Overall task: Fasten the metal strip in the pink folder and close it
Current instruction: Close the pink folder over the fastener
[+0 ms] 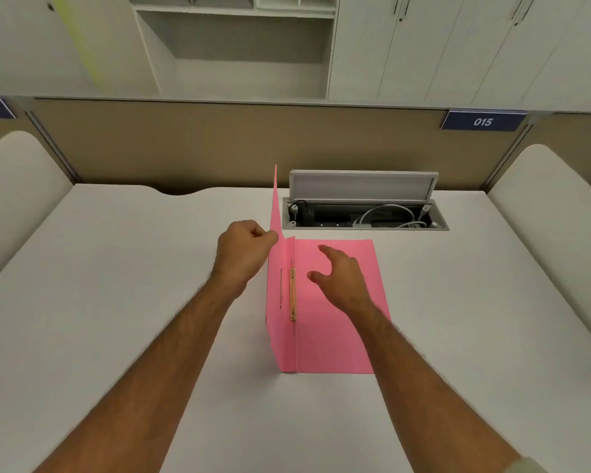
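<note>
On the worktop, mid-frame, pink folder is lying open, front cover standing near vertical. Left hand is pinching that cover's edge; right hand is hovering over the inside page, fingers loose, grasping nothing. Metal strip is sitting by the spine, looks flat already. Probably the closing step: swing cover down to the right.

Seen from above the white desk: two bare forearms, unsleeved to the frame's lower edge, with fine hair. Left hand and right hand without rings or watch. Pale cuff or band at the right arm's nearest end, blurred.
</note>
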A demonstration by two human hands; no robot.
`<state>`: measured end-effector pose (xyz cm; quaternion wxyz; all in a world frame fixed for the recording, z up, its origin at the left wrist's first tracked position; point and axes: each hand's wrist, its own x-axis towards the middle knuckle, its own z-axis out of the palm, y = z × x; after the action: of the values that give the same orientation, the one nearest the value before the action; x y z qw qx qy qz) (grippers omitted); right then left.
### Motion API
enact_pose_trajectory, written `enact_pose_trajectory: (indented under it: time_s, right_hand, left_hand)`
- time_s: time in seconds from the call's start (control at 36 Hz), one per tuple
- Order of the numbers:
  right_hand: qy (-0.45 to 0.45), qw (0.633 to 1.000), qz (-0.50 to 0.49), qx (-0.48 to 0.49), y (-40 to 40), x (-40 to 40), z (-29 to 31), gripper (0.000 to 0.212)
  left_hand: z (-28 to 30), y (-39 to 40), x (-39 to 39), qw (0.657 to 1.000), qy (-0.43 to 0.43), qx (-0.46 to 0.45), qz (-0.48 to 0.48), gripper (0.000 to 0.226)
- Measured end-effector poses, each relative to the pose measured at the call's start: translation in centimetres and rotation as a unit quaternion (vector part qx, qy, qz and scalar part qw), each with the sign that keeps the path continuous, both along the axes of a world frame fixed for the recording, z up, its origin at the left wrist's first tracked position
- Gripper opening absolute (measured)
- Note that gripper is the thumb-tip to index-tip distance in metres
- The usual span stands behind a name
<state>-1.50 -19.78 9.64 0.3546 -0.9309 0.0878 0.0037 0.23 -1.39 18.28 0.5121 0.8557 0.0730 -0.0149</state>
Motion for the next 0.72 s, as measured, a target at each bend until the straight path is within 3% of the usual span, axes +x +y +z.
enact_pose_trajectory:
  time_s: [0.25, 0.44, 0.58, 0.72]
  right_hand:
    - [-0.123, 0.984, -0.080, 0.103, -3.0, -0.9, 4.7, 0.039]
    - [-0.121, 0.972, -0.108, 0.170, -5.0, -0.9, 6.6, 0.043]
    - [-0.105, 0.978, -0.109, 0.143, -6.0, -1.4, 6.6, 0.041]
    - [-0.078, 0.985, -0.123, 0.089, -7.5, -2.0, 5.8, 0.039]
  left_hand:
    - [-2.0, -6.8, -0.9, 0.997, -0.006, -0.061, -0.056, 0.026]
    - [-3.0, -11.7, -1.4, 0.994, -0.027, -0.061, -0.088, 0.031]
    - [-3.6, -15.0, -1.9, 0.994, -0.056, -0.036, -0.087, 0.015]
    - [-5.4, -16.9, -2.1, 0.993, -0.041, -0.001, -0.108, 0.019]
